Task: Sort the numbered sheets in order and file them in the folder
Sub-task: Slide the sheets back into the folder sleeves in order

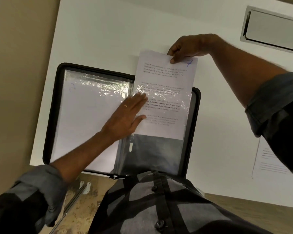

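At the near left corner of the white worktop (108,31), a black zip folder (51,115) lying open, close to the near edge. Over the folder's right half, a white sheet (166,78) with grey printed paragraphs and a blue handwritten 7 at its far right corner. Near part tucked inside a crinkled clear sleeve (159,154); far part sticking out past the folder's far rim. Pinched at the far edge by the right grip (188,46), thumb on top, fingers curled behind. Pressed near the spine by the left grip (125,119), flat, fingers straight and together, a ring (125,105) on one. Beyond the sheet's near end, dark backing showing through the sleeve. In the folder's left half, another sleeve holding a white page (85,119) with a faint blue mark near its far left corner. By the worktop's right edge, a second printed sheet (267,159), partly hidden by the right forearm. Toward the far right corner, a metal hatch (274,29) set into the worktop.
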Available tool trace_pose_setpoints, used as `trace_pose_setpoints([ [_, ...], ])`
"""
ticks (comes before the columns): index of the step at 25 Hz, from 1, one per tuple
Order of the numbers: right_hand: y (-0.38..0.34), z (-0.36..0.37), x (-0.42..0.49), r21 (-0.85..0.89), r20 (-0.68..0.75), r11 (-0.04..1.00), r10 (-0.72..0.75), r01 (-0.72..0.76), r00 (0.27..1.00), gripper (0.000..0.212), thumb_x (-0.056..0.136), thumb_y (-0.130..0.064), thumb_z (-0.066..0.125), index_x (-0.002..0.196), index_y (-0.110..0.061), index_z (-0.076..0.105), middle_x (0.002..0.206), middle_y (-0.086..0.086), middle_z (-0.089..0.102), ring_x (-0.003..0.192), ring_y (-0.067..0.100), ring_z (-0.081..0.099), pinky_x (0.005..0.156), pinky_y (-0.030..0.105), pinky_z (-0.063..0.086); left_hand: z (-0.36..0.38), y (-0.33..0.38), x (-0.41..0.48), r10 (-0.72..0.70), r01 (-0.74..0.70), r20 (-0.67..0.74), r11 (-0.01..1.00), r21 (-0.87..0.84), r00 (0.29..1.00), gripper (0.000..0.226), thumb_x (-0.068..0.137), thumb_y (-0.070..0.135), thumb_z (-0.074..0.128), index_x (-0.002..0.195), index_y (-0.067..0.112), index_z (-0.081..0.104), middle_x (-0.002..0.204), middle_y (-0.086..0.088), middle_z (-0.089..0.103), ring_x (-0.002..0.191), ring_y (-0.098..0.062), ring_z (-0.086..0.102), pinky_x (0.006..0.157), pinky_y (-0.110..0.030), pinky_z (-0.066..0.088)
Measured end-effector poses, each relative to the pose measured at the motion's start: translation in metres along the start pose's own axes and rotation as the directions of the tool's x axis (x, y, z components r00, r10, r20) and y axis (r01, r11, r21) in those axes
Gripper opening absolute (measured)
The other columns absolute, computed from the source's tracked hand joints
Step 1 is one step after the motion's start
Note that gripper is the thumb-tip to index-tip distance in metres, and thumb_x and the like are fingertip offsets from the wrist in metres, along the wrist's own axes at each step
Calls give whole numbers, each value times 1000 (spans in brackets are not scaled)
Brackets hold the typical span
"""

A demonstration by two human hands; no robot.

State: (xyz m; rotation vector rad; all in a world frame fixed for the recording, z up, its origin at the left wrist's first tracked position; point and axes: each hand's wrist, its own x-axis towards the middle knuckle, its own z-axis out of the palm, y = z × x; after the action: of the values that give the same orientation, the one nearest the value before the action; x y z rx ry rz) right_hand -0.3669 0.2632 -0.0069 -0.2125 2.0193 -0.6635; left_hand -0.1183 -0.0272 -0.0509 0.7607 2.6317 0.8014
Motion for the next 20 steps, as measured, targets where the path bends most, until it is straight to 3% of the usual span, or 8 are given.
trace_pose_setpoints([
  [2, 1, 16, 2, 101, 111, 994, 25, -37, 994, 16, 90, -4, 72, 102, -14, 75, 93, 1, 78, 78, 10, 74, 71, 20, 59, 16, 5, -16, 27, -28, 25, 998, 48, 999, 67, 106, 40, 49, 161, 9, 24, 169, -7, 19, 158, -21, 10, 127, -48, 17],
  [5, -1, 32, -4, 154, 213, 984, 53, -87, 976, 19, 90, -1, 71, 105, -12, 75, 95, 3, 79, 84, 14, 76, 74, 22, 61, 28, 12, -26, 64, -68, 39, 990, 124, 997, 70, 106, 44, 45, 161, 7, 22, 170, -10, 14, 158, -24, 6, 127, -51, 17],
  [10, -8, 60, -10, 150, 256, 985, 48, -89, 965, 26, 87, 1, 73, 112, -8, 75, 103, 9, 78, 91, 18, 75, 87, 30, 61, 37, 21, -39, 44, -54, 50, 970, 235, 998, 77, 106, 53, 42, 162, 6, 15, 171, -11, 5, 158, -26, 0, 126, -54, 16],
  [16, -20, 88, -23, 89, 303, 990, 81, -113, 949, 24, 86, -4, 77, 109, -9, 76, 108, 12, 77, 93, 19, 75, 85, 29, 62, 48, 34, -58, 13, -17, 17, 969, 246, 1000, 81, 105, 57, 41, 162, 6, 13, 171, -12, 4, 158, -27, -1, 125, -54, 15],
  [20, -24, 108, -24, 75, 353, 987, 105, -140, 930, 29, 86, -4, 77, 114, -7, 75, 111, 15, 76, 103, 27, 74, 97, 43, 56, 62, 46, -71, 12, -16, 20, 971, 238, 1000, 83, 104, 59, 41, 162, 7, 13, 171, -11, 3, 158, -27, -2, 125, -55, 15],
])
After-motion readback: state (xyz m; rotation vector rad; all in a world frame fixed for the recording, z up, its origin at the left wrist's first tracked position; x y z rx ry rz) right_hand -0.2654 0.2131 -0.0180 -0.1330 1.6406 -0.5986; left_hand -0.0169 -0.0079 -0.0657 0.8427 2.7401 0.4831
